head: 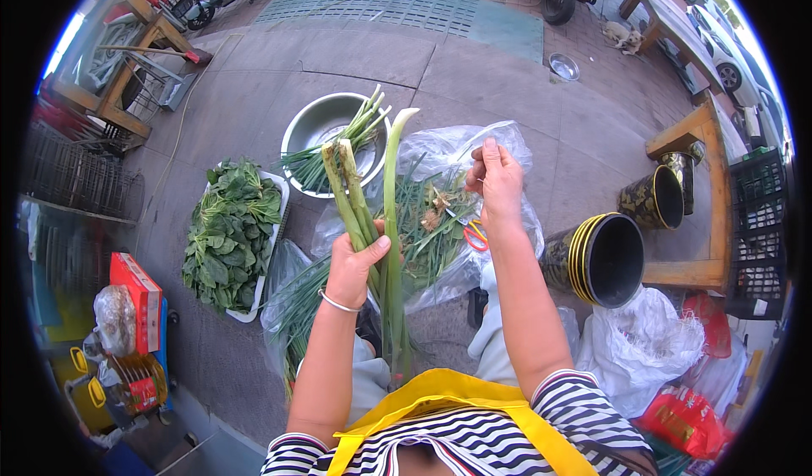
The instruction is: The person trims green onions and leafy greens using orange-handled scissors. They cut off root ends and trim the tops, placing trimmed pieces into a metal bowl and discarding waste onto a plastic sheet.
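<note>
My left hand (360, 261) grips several large green onions (355, 206) upright, their leaves trailing down toward my lap. One stalk among them (391, 190) is cleaner, with a pale, bent tip. To the right, my right hand (498, 175) is raised, thumb against curled fingers; nothing plainly shows in them. Below and beyond the hands, loose green leaves and rooty trimmings (438, 222) lie on a clear plastic bag (438, 143). Scissors with red and yellow handles (476, 235) rest there. A metal basin (307, 127) holds trimmed green onions (358, 130). More long onions (304, 305) lie left of my legs.
Leafy greens (231, 235) fill a white tray (279, 190) at left. Stacked black buckets (612, 260) and white sacks (634, 349) stand at right, near a wooden frame (713, 222). A metal bowl (563, 67) and a dog (622, 35) are farther off. Boxes (136, 298) crowd the lower left.
</note>
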Demonstrator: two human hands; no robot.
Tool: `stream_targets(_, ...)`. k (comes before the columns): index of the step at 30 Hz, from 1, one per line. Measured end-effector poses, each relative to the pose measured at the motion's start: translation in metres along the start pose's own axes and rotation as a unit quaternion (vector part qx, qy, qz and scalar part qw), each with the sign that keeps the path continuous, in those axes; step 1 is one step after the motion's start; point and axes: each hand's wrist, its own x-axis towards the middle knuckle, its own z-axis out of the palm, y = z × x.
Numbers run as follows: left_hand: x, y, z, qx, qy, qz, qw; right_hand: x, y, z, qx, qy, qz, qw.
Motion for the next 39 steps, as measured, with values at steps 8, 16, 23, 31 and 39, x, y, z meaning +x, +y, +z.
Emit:
stream_targets(8,0.008,-0.011,-0.001,0.069,-0.006,-0.007,0.998,-0.038,0.014,0.042,-0.109,-0.299,0.049,0.947)
stream_targets(16,0.011,-0.006,-0.005,0.063,-0.056,-0.041,0.996,-0.051,-0.004,0.052,-0.027,-0.274,0.091,0.957)
stream_targets(23,0.008,0.004,0.003,0.004,-0.012,-0.015,1.000,-0.044,0.008,0.048,-0.112,-0.276,0.027,0.954)
stream_targets(31,0.011,-0.003,0.005,0.109,0.038,0.091,0.989,-0.044,0.017,0.051,-0.330,-0.237,-0.110,0.907)
stream_targets(39,0.018,-0.019,-0.011,0.240,0.086,0.136,0.957,-0.040,0.023,0.046,-0.382,-0.295,-0.046,0.875)
